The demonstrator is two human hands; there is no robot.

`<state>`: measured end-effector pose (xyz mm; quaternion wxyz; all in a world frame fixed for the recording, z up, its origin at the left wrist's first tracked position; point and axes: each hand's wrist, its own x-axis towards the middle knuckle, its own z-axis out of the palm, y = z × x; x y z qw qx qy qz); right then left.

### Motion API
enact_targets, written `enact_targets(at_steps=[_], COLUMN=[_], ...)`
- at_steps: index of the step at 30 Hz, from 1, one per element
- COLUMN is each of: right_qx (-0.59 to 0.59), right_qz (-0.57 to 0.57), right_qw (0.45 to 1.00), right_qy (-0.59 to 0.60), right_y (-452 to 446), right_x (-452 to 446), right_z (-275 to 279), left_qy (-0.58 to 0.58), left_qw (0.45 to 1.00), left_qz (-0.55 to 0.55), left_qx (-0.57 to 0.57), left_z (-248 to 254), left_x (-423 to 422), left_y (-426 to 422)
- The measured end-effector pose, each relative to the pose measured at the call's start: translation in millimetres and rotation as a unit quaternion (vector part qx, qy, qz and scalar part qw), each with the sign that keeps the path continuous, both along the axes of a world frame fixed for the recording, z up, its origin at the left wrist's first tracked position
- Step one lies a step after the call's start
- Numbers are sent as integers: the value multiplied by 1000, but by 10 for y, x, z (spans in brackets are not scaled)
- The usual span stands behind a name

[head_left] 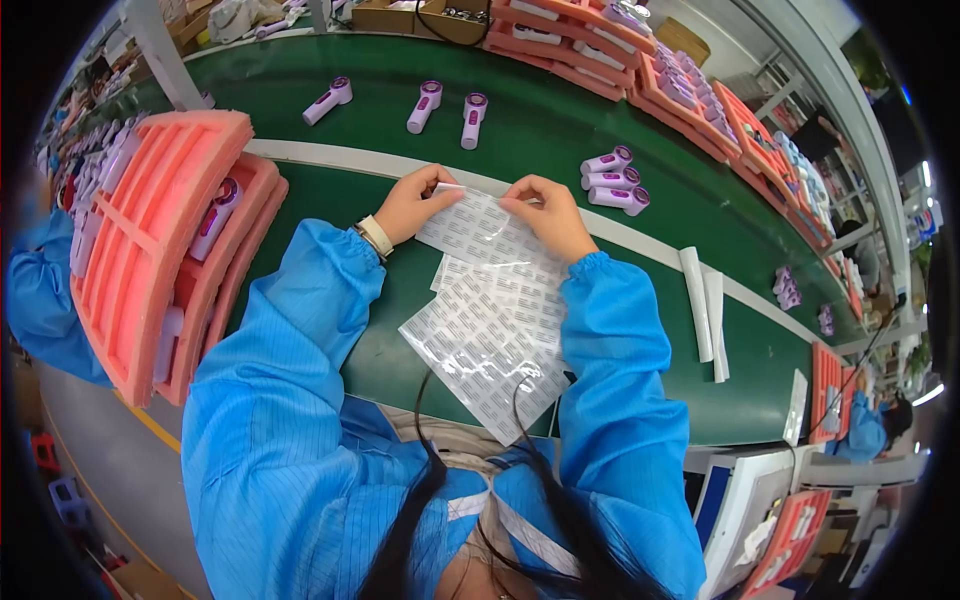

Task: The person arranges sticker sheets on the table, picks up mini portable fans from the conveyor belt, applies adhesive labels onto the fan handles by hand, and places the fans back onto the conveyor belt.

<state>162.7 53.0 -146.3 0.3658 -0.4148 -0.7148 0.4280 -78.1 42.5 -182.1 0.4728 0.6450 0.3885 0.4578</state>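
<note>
My left hand (412, 207) pinches the upper left corner of a printed label sheet (490, 232). At the sheet's upper right edge, the fingers of my right hand (550, 215) are closed on it too. More glossy sheets (490, 350) with rows of small grey print lie overlapped below it, on the green work surface between my forearms. Blue sleeves cover both arms, and a light band is on my left wrist.
Purple handheld devices (472, 122) lie on the green belt (380, 120) beyond a pale rail. Pink foam trays (160, 240) stand stacked at left, others (570, 50) at the back. White rolls (696, 305) lie at right. Other people in blue sit at far left and far right.
</note>
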Motion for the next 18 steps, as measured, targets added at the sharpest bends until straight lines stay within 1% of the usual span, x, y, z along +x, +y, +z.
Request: enact_targets(at_steps=[1,4,7,10,11,13,16,17,18], right_qx=[-8,31,144,158,150,136,75,103,102], right_qz=[6,-31,-28,-13,-4,14,-5,9,16], right_qw=[1000,996,989,987,989,991,992,992,991], right_qy=[21,84,11,-3,-5,-9,104,79,80], right_y=[15,81,-23,-120,-118,-92,-11,16,-33], right_x=[5,-22,-113,-238,-236,-196,-166,-136,-172], right_z=[-9,-56,42,131,124,117,54,48,77], left_qy=[-11,-5,-4,16,6,32,74,90,99], left_qw=[1000,1000,1000,1000,1000,999,997,995,994], left_qz=[-2,6,3,-16,-17,-2,16,21,16], left_qx=[-6,1,10,10,11,12,33,41,46], left_z=[13,-16,3,-21,-26,-34,22,42,50], left_x=[6,12,60,83,98,95,104,105,101], left_y=[-1,16,-30,-55,-65,-64,-75,-96,-105])
